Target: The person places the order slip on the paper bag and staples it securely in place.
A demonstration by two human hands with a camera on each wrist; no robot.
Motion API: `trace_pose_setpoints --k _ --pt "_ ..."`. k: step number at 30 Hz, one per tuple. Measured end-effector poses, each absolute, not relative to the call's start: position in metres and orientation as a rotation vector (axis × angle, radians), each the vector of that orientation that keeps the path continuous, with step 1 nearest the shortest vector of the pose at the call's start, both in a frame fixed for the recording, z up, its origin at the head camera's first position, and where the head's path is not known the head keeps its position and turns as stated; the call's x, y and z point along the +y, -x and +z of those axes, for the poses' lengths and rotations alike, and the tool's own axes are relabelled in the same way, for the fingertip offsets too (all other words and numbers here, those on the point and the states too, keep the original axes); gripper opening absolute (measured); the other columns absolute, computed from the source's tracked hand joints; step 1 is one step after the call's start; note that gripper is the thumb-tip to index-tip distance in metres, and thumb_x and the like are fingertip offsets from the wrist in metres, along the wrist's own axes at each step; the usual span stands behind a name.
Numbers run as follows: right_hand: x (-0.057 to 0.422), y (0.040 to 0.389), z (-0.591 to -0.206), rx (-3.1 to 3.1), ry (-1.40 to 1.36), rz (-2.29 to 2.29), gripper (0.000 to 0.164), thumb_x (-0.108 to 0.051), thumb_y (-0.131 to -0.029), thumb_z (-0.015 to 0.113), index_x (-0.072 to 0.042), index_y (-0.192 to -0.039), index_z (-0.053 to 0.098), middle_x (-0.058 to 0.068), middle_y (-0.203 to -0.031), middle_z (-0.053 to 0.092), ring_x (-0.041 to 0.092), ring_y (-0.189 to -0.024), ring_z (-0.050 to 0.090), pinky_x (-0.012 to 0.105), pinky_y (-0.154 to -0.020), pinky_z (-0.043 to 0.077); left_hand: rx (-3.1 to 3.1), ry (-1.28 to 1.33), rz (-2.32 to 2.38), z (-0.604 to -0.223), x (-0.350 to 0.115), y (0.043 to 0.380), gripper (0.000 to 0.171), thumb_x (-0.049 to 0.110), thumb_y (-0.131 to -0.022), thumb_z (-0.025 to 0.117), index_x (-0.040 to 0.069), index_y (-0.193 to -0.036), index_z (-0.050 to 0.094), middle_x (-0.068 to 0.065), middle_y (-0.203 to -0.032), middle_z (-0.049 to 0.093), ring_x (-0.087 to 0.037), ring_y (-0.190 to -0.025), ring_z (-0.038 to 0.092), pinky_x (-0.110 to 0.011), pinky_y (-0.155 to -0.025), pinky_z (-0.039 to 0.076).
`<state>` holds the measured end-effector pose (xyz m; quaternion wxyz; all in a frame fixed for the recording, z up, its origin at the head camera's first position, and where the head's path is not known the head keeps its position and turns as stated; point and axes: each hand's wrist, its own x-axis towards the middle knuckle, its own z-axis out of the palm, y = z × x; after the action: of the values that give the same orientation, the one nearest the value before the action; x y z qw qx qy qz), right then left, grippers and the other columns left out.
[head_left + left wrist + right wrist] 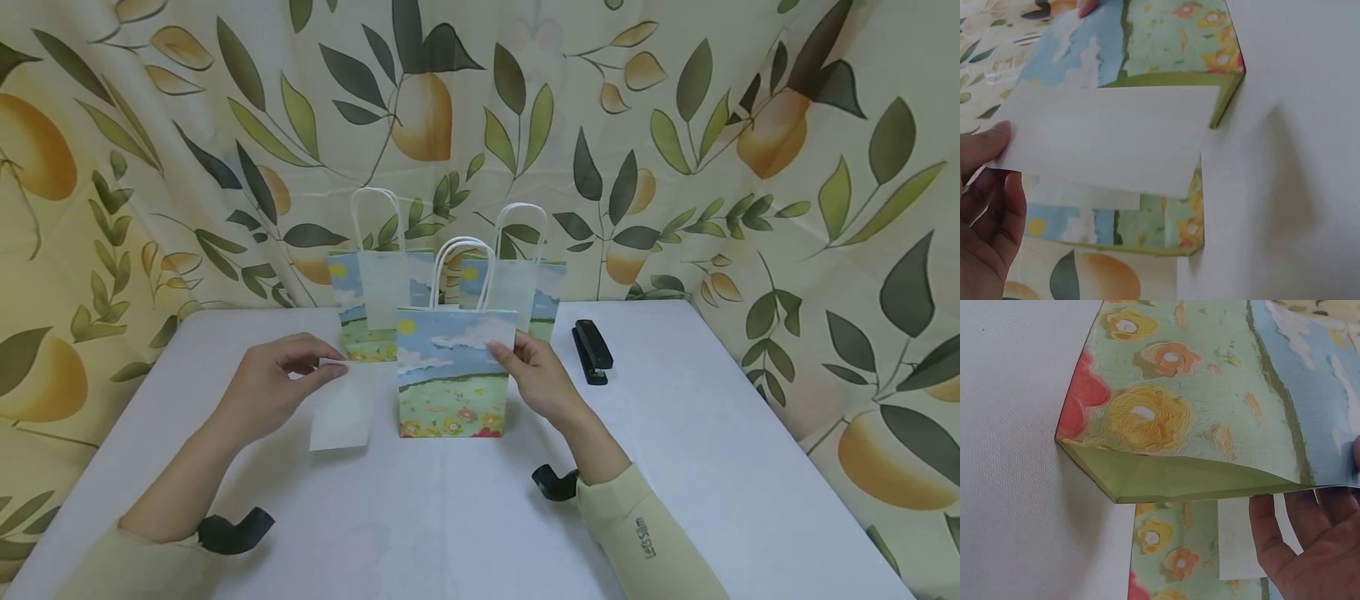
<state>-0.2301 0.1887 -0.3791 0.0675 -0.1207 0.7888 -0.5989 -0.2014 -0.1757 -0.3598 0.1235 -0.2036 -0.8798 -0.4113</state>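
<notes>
My left hand (288,379) pinches a blank white card (341,412) by its top edge, left of a small paper gift bag (453,375). The bag stands upright, printed with sky, clouds and a flowery meadow, and has white twisted handles. My right hand (543,379) holds its upper right edge, thumb on the front and fingers behind. From the left wrist, the card (1110,134) overlaps the bag's side. In the right wrist view the bag's green side panel (1191,478) shows, with the fingers (1266,531) beneath the upper edge.
Two matching bags stand behind, a left one (352,321) and a right one (547,304), each with a white card on its front. A black stapler (592,352) lies to the right on the white table (712,450). A fruit-patterned curtain (675,208) hangs behind.
</notes>
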Motion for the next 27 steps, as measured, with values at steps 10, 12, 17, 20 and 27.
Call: trace_pose_setpoints --k 10,12,17,20,27 --pt "0.19 0.232 -0.382 2.381 0.356 -1.805 0.033 -0.033 -0.108 0.055 -0.013 -0.133 0.066 0.008 -0.118 0.076 0.019 -0.122 0.064 0.053 -0.119 0.038 -2.472 0.579 -1.373 -0.362 -0.148 0.217 0.01 0.015 -0.089 0.083 0.019 -0.098 0.082 0.005 -0.091 0.073 -0.007 -0.08 0.068 -0.018 -0.07 0.055" --pt "0.19 0.232 -0.382 2.371 0.344 -1.814 0.032 -0.033 -0.108 0.056 -0.014 -0.133 0.066 0.008 -0.118 0.076 0.02 -0.124 0.063 0.054 -0.12 0.037 -2.474 0.53 -1.402 -0.363 -0.143 0.22 0.01 0.018 -0.089 0.083 0.018 -0.099 0.081 0.003 -0.092 0.075 -0.007 -0.079 0.07 -0.02 -0.069 0.056" --pt "0.189 0.231 -0.382 2.385 0.354 -1.81 0.034 -0.034 -0.108 0.056 -0.013 -0.133 0.066 0.008 -0.119 0.076 0.022 -0.127 0.061 0.055 -0.12 0.037 -2.473 0.423 -1.484 -0.367 -0.129 0.227 0.017 0.023 -0.088 0.085 0.014 -0.099 0.076 -0.003 -0.096 0.077 -0.011 -0.08 0.071 -0.022 -0.071 0.057" --pt "0.19 0.231 -0.382 2.392 0.355 -1.805 0.034 -0.034 -0.108 0.056 -0.013 -0.132 0.066 0.008 -0.118 0.076 0.022 -0.126 0.061 0.055 -0.12 0.037 -2.461 0.411 -1.502 -0.37 -0.121 0.233 0.018 0.023 -0.087 0.086 0.013 -0.097 0.074 -0.004 -0.096 0.075 -0.012 -0.078 0.071 -0.022 -0.069 0.057" --pt "0.191 0.231 -0.383 2.391 0.353 -1.799 0.033 -0.033 -0.108 0.056 -0.013 -0.132 0.067 0.008 -0.12 0.075 0.022 -0.126 0.061 0.055 -0.12 0.037 -2.368 0.434 -1.473 -0.376 -0.106 0.241 0.019 0.02 -0.085 0.088 0.011 -0.095 0.074 -0.005 -0.09 0.074 -0.014 -0.079 0.068 -0.019 -0.07 0.057"
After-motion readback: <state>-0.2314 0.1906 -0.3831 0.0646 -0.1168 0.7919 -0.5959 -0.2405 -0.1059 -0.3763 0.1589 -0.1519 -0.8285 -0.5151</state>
